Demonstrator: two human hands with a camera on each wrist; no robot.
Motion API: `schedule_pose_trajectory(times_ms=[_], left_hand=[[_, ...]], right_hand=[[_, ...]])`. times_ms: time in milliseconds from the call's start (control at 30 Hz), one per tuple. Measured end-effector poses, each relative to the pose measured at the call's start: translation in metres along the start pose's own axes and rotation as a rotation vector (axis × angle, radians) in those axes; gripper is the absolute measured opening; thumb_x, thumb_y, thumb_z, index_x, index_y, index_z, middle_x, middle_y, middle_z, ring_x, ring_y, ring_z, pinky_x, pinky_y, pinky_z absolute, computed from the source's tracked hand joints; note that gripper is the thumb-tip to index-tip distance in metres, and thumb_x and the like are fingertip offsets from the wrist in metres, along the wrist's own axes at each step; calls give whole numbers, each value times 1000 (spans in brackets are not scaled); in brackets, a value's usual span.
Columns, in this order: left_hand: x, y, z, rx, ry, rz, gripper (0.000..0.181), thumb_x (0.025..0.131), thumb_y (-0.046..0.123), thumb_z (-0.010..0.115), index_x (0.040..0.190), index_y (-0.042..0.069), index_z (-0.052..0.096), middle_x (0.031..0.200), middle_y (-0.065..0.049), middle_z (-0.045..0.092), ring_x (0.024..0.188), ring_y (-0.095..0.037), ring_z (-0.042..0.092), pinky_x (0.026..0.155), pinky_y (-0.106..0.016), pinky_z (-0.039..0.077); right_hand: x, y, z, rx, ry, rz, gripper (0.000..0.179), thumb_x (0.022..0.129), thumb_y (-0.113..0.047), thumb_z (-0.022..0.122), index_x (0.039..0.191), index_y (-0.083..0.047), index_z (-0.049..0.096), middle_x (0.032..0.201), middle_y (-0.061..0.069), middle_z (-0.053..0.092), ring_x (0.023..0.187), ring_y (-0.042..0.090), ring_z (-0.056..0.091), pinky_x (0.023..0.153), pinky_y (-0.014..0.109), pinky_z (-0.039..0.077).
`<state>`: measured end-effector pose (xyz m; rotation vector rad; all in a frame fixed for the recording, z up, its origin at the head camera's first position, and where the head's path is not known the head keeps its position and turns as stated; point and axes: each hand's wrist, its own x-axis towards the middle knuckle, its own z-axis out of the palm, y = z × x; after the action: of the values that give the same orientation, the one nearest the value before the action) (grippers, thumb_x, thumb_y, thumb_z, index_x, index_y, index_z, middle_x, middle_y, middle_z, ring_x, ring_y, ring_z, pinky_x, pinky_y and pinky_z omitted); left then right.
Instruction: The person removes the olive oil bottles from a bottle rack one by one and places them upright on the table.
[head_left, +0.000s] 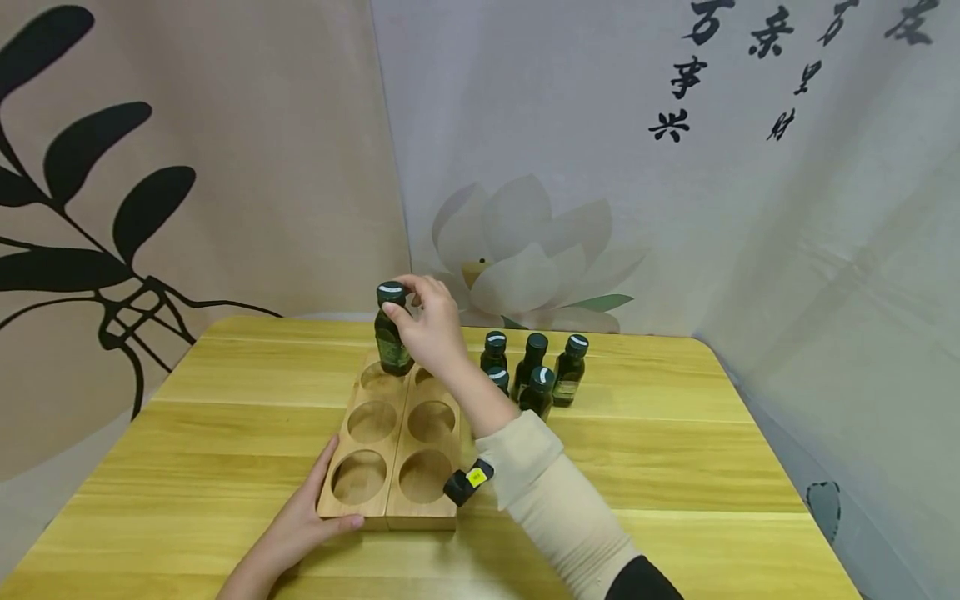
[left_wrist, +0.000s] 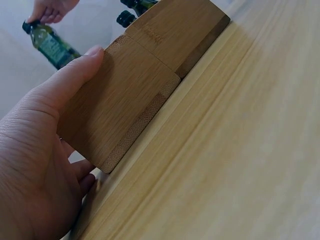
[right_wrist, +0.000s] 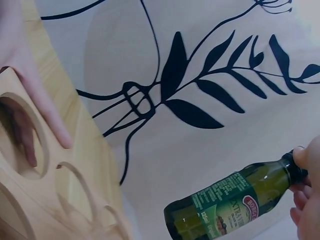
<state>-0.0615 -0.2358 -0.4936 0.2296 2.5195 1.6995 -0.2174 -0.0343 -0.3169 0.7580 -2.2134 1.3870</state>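
Observation:
My right hand holds a small green glass olive oil bottle by its dark cap and neck. The bottle is over the far left hole of a pale wooden rack with two rows of round holes. In the right wrist view the bottle shows a green label with a red badge. My left hand grips the rack's near left corner, thumb on the front end and fingers along the left side. The left wrist view shows that thumb against the rack's end face.
Several more dark green bottles stand grouped on the wood-grain table, right of the rack and partly behind my right forearm. A black wrist camera overlaps the rack's right edge. A printed cloth backdrop hangs behind the table.

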Motion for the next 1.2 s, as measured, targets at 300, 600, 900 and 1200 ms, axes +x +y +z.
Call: schedule_pose_trajectory(times_ms=[300, 600, 900, 1200], left_hand=[[-1, -1, 0, -6, 0, 23, 116, 75, 11, 82, 155, 17, -1, 154, -28, 13, 134, -45, 25, 94, -12, 27], [-1, 1, 0, 16, 9, 6, 116, 75, 13, 83, 155, 17, 0, 154, -26, 15, 134, -43, 27, 103, -31, 31], [-3, 4, 1, 15, 14, 19, 116, 74, 13, 83, 155, 19, 1, 154, -28, 12, 134, -48, 21, 100, -68, 21], [-2, 4, 0, 21, 13, 24, 117, 74, 13, 84, 155, 19, 0, 154, -28, 13, 134, -48, 24, 100, -67, 22]], right_hand=[[2, -13, -26, 36, 16, -4, 27, 87, -11, 71, 112, -3, 64, 94, 5, 58, 84, 25, 46, 72, 26, 36], [0, -25, -53, 80, 55, 11, 26, 86, -10, 73, 110, -2, 65, 94, 5, 57, 83, 23, 45, 77, 29, 41], [-2, -28, -79, 118, 94, -16, 26, 85, -6, 73, 108, 0, 65, 93, 6, 58, 85, 26, 47, 79, 32, 43], [-8, -30, -109, 76, 148, -37, 24, 85, -5, 73, 107, 1, 66, 94, 9, 59, 82, 21, 44, 77, 32, 38]])
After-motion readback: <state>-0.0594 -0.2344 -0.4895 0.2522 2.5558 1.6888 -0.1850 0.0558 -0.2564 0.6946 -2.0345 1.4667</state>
